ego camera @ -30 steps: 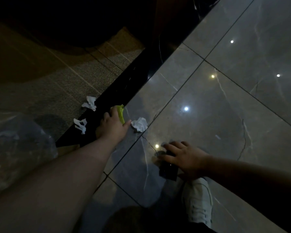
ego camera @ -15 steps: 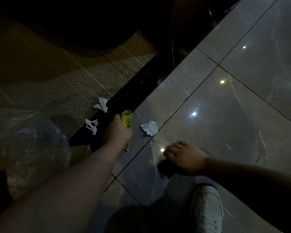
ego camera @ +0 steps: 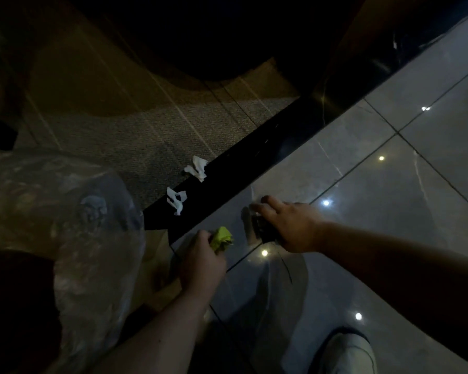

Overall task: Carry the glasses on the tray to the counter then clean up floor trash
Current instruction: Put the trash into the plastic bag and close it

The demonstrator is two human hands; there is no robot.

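My left hand (ego camera: 203, 261) is closed on a crumpled yellow-green wrapper (ego camera: 221, 238), held just above the glossy grey floor tiles (ego camera: 389, 190). My right hand (ego camera: 289, 225) reaches forward low over the tiles with its fingers spread. A dark shape (ego camera: 262, 229) lies under its palm, and whether the hand grips it I cannot tell. Two crumpled white tissues (ego camera: 197, 166) (ego camera: 176, 199) lie at the edge of the black strip (ego camera: 254, 157), beyond both hands. The tissue seen earlier on the tile is hidden by my right hand's fingers.
A large clear plastic bag (ego camera: 65, 211) bulges at the left, close to my left arm. Brown carpet (ego camera: 146, 130) lies beyond the black strip, with dark furniture over it at the top. My white shoe (ego camera: 346, 354) stands on the tiles at the bottom right.
My left hand lifted the yellow-green wrapper off the floor and drew it back toward me. My right hand moved forward and left, over the spot where the white tissue lay on the tile.
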